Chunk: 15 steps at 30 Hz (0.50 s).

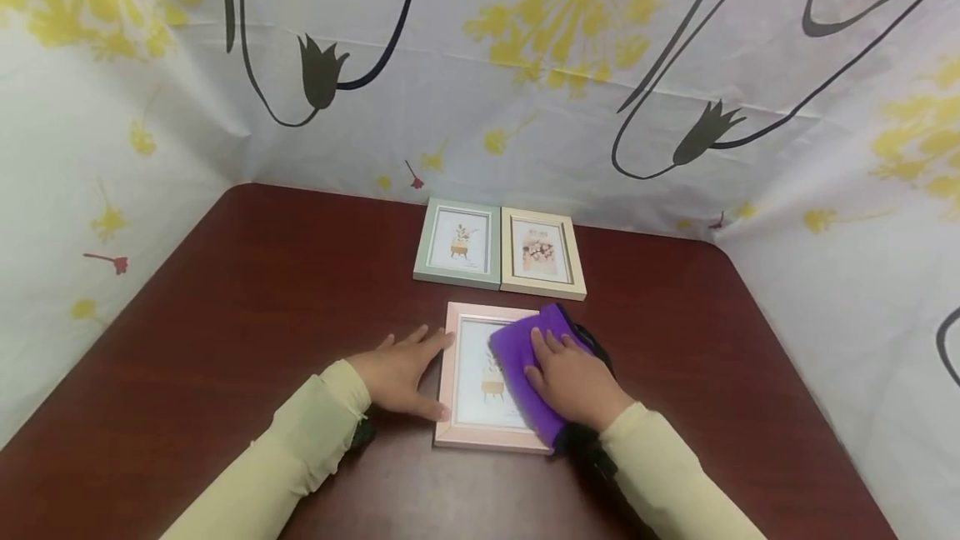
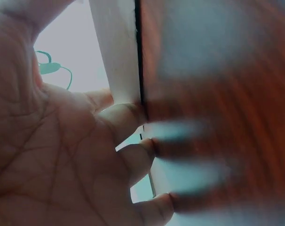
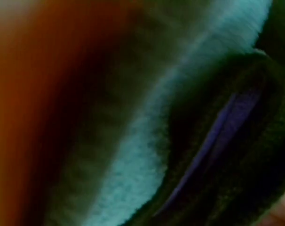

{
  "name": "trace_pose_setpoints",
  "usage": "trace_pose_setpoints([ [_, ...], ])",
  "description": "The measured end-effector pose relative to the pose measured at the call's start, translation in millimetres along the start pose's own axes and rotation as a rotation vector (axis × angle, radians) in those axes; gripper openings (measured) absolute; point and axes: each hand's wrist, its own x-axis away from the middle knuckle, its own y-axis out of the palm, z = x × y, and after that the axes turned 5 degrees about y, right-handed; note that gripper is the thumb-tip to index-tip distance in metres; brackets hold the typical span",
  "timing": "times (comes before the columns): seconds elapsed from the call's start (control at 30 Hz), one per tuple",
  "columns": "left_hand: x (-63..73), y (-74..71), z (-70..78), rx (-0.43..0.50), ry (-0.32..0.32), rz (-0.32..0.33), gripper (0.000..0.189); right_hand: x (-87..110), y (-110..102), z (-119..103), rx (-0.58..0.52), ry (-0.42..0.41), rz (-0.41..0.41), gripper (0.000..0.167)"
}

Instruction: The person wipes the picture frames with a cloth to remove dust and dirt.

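A pink picture frame with a plant drawing lies face up on the table. My left hand spreads its fingers at the frame's left edge, with thumb and index fingertips touching it. In the left wrist view, the palm faces the frame's pale side. A purple cloth with a dark edging covers the right part of the frame. On top of the cloth rests my right hand, its fingers laid out flat. The right wrist view is filled by blurred folds of the cloth.
Behind the pink frame, a pale green frame and a cream frame lie side by side. The dark red-brown table is bordered by a white flowered sheet at the back and sides.
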Motion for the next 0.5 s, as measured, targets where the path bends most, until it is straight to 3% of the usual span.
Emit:
trace_pose_setpoints([
  [0.13,-0.8,1.8,-0.3,0.001,0.001,0.004,0.105,-19.2,0.2,6.4,0.008,0.039,-0.031,0.06],
  [0.23,-1.1,3.4,-1.4,0.002,-0.001,0.011,0.106,-20.7,1.5,7.5,-0.009,0.055,-0.053,0.061],
  [0.5,1.6,0.8,-0.5,0.013,0.004,0.021,0.106,21.0,2.3,-6.9,-0.063,0.002,-0.02,0.059],
])
